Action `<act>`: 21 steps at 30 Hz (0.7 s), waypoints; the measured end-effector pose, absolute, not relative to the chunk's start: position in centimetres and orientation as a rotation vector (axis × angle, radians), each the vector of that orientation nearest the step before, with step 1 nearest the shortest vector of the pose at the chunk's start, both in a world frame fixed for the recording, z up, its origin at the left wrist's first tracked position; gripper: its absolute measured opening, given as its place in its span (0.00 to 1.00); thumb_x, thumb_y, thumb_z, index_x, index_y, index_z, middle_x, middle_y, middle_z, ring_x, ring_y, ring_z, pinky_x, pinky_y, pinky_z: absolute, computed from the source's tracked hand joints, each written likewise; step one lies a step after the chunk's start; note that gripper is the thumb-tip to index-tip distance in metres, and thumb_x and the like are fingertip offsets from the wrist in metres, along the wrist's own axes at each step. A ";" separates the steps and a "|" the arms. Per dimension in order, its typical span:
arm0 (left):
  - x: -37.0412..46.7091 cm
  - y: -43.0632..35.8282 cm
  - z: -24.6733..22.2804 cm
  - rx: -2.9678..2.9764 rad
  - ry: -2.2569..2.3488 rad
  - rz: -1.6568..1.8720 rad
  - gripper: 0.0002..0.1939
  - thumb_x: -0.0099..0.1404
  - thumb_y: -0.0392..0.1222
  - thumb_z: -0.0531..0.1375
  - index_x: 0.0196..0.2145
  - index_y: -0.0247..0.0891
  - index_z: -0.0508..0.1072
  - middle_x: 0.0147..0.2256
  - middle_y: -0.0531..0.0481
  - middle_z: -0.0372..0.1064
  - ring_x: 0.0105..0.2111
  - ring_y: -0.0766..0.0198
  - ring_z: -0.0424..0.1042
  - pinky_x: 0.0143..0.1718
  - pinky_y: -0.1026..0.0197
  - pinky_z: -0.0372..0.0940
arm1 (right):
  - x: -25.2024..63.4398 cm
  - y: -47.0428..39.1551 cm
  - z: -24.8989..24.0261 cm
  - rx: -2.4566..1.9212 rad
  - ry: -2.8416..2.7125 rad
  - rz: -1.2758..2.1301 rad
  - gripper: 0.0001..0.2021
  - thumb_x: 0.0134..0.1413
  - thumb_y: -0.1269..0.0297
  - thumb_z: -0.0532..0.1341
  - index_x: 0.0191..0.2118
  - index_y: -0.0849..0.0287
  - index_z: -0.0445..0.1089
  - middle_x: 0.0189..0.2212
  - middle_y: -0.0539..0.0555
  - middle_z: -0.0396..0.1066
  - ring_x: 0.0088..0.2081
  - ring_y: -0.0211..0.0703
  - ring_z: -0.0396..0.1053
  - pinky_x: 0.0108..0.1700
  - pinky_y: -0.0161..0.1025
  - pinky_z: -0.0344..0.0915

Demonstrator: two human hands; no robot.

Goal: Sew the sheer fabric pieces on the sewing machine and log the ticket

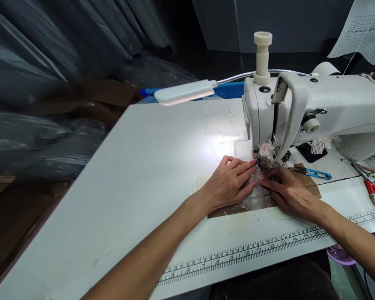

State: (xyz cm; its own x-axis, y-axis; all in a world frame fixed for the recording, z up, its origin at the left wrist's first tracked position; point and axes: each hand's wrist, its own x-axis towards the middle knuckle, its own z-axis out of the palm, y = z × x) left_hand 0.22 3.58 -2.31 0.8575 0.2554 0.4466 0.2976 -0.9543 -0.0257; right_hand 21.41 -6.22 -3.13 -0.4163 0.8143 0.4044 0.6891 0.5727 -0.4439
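Observation:
A piece of sheer whitish fabric (253,201) with a small pink spot lies under the presser foot area of a white sewing machine (337,98). My left hand (225,183) rests flat on it from the left, fingers stretched out, the fingertips close beside the presser foot (264,163). On the other side my right hand (289,192) has its fingers bent and closed at the fabric's right edge; the fingertips are partly hidden. Beneath the fabric is a brown sheet (218,212). A pale fabric flower (265,149) sits at the needle area.
Blue thread snips (317,173) lie right of the machine head. Red-handled scissors (371,192) are at the far right. A lamp (186,92) hangs over the white table (128,187), which has a printed ruler (246,253) along its front edge. Plastic-covered goods (37,137) stand left.

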 end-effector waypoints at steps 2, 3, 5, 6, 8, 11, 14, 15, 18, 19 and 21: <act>0.3 3.5 -2.3 -2.935 -0.441 -0.676 0.17 0.72 0.43 0.51 0.50 0.32 0.73 0.50 0.38 0.74 0.40 0.52 0.71 0.40 0.49 0.61 | 21.4 -6.2 -3.1 -1.198 -2.216 0.286 0.20 0.60 0.76 0.51 0.55 0.59 0.67 0.48 0.63 0.63 0.50 0.51 0.65 0.52 0.53 0.72; 0.3 3.5 -2.3 -2.934 -0.445 -0.664 0.17 0.72 0.43 0.51 0.49 0.32 0.73 0.50 0.38 0.74 0.40 0.52 0.71 0.40 0.49 0.61 | 21.4 -6.2 -3.0 -1.198 -2.215 0.292 0.20 0.60 0.76 0.51 0.55 0.58 0.67 0.48 0.62 0.63 0.50 0.50 0.65 0.52 0.53 0.72; 0.3 3.5 -2.3 -2.928 -0.459 -0.638 0.17 0.72 0.43 0.50 0.49 0.32 0.73 0.51 0.39 0.74 0.40 0.52 0.71 0.40 0.48 0.61 | 21.3 -6.3 -3.0 -1.202 -2.210 0.297 0.20 0.60 0.76 0.51 0.55 0.58 0.67 0.48 0.61 0.63 0.50 0.49 0.66 0.52 0.52 0.72; 0.3 3.4 -2.3 -2.924 -0.465 -0.631 0.17 0.72 0.43 0.50 0.49 0.32 0.73 0.51 0.39 0.73 0.40 0.52 0.71 0.40 0.48 0.61 | 21.3 -6.3 -3.0 -1.207 -2.208 0.298 0.20 0.60 0.76 0.51 0.55 0.57 0.68 0.48 0.61 0.63 0.50 0.49 0.66 0.52 0.52 0.72; 0.3 3.4 -2.4 -2.915 -0.473 -0.628 0.18 0.72 0.44 0.50 0.49 0.32 0.73 0.52 0.39 0.73 0.40 0.52 0.71 0.41 0.48 0.60 | 21.3 -6.3 -3.0 -1.221 -2.204 0.295 0.20 0.61 0.76 0.51 0.55 0.57 0.68 0.48 0.61 0.63 0.49 0.49 0.66 0.52 0.52 0.72; 0.4 3.4 -2.4 -2.904 -0.474 -0.624 0.19 0.72 0.44 0.50 0.50 0.31 0.73 0.52 0.39 0.73 0.40 0.52 0.71 0.41 0.48 0.60 | 21.3 -6.3 -3.1 -1.246 -2.205 0.279 0.19 0.62 0.75 0.52 0.54 0.56 0.69 0.47 0.61 0.63 0.47 0.48 0.68 0.50 0.52 0.74; 0.5 3.2 -2.4 -2.898 -0.498 -0.588 0.19 0.72 0.45 0.49 0.50 0.32 0.73 0.53 0.39 0.72 0.40 0.52 0.70 0.42 0.47 0.59 | 21.4 -6.3 -3.1 -1.246 -2.202 0.269 0.19 0.63 0.74 0.51 0.54 0.56 0.70 0.46 0.61 0.64 0.47 0.49 0.68 0.49 0.51 0.74; 0.5 3.1 -2.4 -2.895 -0.508 -0.576 0.19 0.72 0.45 0.49 0.50 0.32 0.73 0.53 0.39 0.72 0.41 0.52 0.70 0.42 0.47 0.59 | 21.4 -6.3 -3.2 -1.244 -2.198 0.272 0.18 0.63 0.74 0.51 0.54 0.56 0.71 0.46 0.61 0.64 0.47 0.49 0.68 0.49 0.51 0.74; 0.7 2.8 -2.3 -2.876 -0.538 -0.573 0.19 0.72 0.45 0.49 0.49 0.31 0.74 0.53 0.39 0.72 0.40 0.52 0.70 0.42 0.46 0.59 | 21.4 -6.2 -3.2 -1.244 -2.181 0.305 0.18 0.63 0.73 0.51 0.54 0.56 0.71 0.46 0.61 0.64 0.47 0.49 0.68 0.49 0.51 0.74; 0.8 2.7 -2.3 -2.872 -0.545 -0.577 0.19 0.72 0.45 0.49 0.49 0.31 0.74 0.53 0.39 0.72 0.40 0.52 0.71 0.42 0.46 0.59 | 21.5 -6.2 -3.2 -1.244 -2.172 0.320 0.18 0.63 0.73 0.52 0.54 0.56 0.71 0.46 0.61 0.64 0.47 0.49 0.68 0.50 0.51 0.74; 0.9 2.5 -2.3 -2.870 -0.564 -0.575 0.19 0.72 0.44 0.49 0.49 0.31 0.74 0.53 0.39 0.72 0.39 0.52 0.71 0.43 0.46 0.59 | 21.5 -6.2 -3.3 -1.245 -2.156 0.348 0.18 0.63 0.73 0.52 0.53 0.56 0.71 0.46 0.61 0.64 0.47 0.48 0.68 0.51 0.51 0.73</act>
State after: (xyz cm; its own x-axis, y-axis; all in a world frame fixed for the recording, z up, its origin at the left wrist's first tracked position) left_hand 0.86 2.53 -2.30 0.8552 0.3309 0.3990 0.3926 -0.9161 -0.0817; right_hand 21.47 -6.19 -3.29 -0.3658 0.8497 0.3796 0.6869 0.5217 -0.5059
